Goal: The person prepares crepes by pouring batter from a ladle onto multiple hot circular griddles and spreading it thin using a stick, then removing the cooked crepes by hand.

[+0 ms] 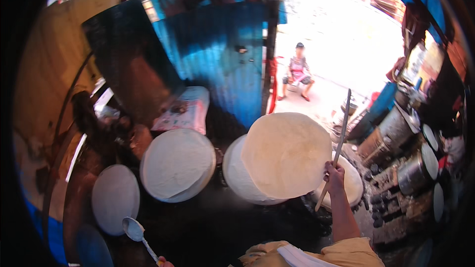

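At the lower edge, my left hand [166,263] is only partly in view, closed on the handle of a metal ladle [133,228] with whitish residue on it. My right hand [335,175] reaches forward with its fingers wrapped round a long thin wooden stick [342,136], tilted upward. A large, thin, cream-coloured round sheet like a flatbread [287,155] has its right edge right beside that hand; whether the fingers also pinch it, I cannot tell. It overlaps a white round surface [235,170] behind it. Another pale round pan [352,183] lies partly behind my right hand and forearm.
To the left are a white-topped round surface [178,165] and a smaller greyish disc [116,200]. Metal pots [413,173] and brick-like blocks [391,210] crowd the right. A printed sack [190,106] stands near a blue corrugated panel [217,54]. A person [299,71] sits outside.
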### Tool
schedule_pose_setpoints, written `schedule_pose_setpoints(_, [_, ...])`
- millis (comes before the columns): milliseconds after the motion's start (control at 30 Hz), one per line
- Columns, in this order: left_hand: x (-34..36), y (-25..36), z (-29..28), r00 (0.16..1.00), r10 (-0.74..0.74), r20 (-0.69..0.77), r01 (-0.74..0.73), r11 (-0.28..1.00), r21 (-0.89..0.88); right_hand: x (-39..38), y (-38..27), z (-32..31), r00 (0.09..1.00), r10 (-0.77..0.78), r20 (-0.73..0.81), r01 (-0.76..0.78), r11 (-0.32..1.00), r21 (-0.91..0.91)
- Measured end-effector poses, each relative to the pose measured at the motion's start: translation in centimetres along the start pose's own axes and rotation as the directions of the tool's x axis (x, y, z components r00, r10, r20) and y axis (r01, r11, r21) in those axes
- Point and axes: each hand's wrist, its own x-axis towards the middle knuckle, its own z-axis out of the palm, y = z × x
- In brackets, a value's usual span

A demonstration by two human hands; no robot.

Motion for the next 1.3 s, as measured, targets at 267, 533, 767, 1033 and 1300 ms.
schedule_pose_setpoints(267, [6.7, -11.4, -0.9, 0.984, 0.051, -0.172, -0.082, 0.981, -0.178, 6.0, 12.0, -27.7, 0.77, 0.22, -0.599, -0.117, 0.971, 0.207])
schedule_pose_setpoints(533, [8.7, -13.7, -3.6, 0.989, -0.142, -0.048, 0.14, 0.989, -0.035, 8.1, 19.1, -31.9, 0.403, 0.39, -0.828, -0.446, 0.873, 0.195])
schedule_pose_setpoints(767, [4.5, -10.9, -5.1, 1.0, -0.002, -0.022, 0.002, 1.0, 0.005, 5.7, 14.9, -34.3, 0.543, 0.25, -0.802, -0.49, 0.869, -0.061])
schedule_pose_setpoints(1033, [-8.7, -5.7, -7.1, 0.913, 0.403, 0.067, -0.397, 0.913, -0.092, 16.7, 7.8, -9.6, 0.961, 0.087, -0.264, -0.161, 0.948, -0.275])
schedule_pose_setpoints(1300, [-27.2, -6.1, -16.0, 0.549, 0.834, -0.059, -0.836, 0.548, -0.033, -15.2, 10.4, 17.0, 0.149, 0.415, 0.898, 0.134, 0.891, -0.434])
